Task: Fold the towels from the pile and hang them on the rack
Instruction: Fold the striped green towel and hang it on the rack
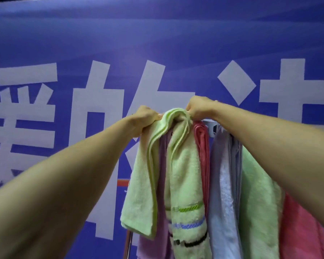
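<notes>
Pale green terry: the folded green towel (183,165) is the item in hand, head view only. It hangs at the top bar of the rack (210,125), with its bunched fold at bar height and its two halves falling toward the near side. A striped band in green, blue and black crosses its lower end. Left hand (145,116) has fingers curled round the left part of the fold. Right hand (198,107) pinches the right part of the fold between thumb and fingertips. Neither hand is open. Whether the fold sits fully over the bar cannot be told, since cloth and hands hide it. Hung on the same bar: a lilac towel (164,165) behind the held one, then, going right, a red-pink towel (202,146), a light blue towel (223,184), a mint towel (258,193) and a pink towel (303,230). Judgement: task well along, five towels up and a sixth being seated but not released. Pile not in view, so the remaining count is unknown. Edges of the held towel look uneven, so it may need squaring. A blue banner (157,34) with white characters fills the far side.
</notes>
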Available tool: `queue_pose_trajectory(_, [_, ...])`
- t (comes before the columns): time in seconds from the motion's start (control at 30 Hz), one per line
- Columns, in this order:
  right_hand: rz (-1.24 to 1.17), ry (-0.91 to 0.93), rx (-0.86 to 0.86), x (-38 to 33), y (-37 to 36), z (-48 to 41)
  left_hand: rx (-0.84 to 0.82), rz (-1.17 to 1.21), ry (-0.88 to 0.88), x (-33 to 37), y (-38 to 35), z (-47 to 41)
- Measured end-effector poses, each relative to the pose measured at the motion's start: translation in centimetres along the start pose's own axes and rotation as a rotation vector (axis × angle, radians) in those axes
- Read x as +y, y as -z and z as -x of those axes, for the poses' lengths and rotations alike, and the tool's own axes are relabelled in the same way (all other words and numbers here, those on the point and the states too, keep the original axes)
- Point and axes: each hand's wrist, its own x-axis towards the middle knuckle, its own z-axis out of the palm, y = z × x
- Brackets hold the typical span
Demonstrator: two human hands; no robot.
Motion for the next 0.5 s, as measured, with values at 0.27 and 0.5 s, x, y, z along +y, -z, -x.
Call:
queue_pose_trajectory(0.27, [-0.001,-0.037,0.111,-0.2,-2.2,-1.4,0.010,0.093,0.052,-4.7,-1.9,0.3])
queue_pose_trajectory(0.5, [-0.068,-0.077,0.103,-0.7,-2.2,-1.2,0.070,0.094,-0.047,-5.7,-3.0,0.5])
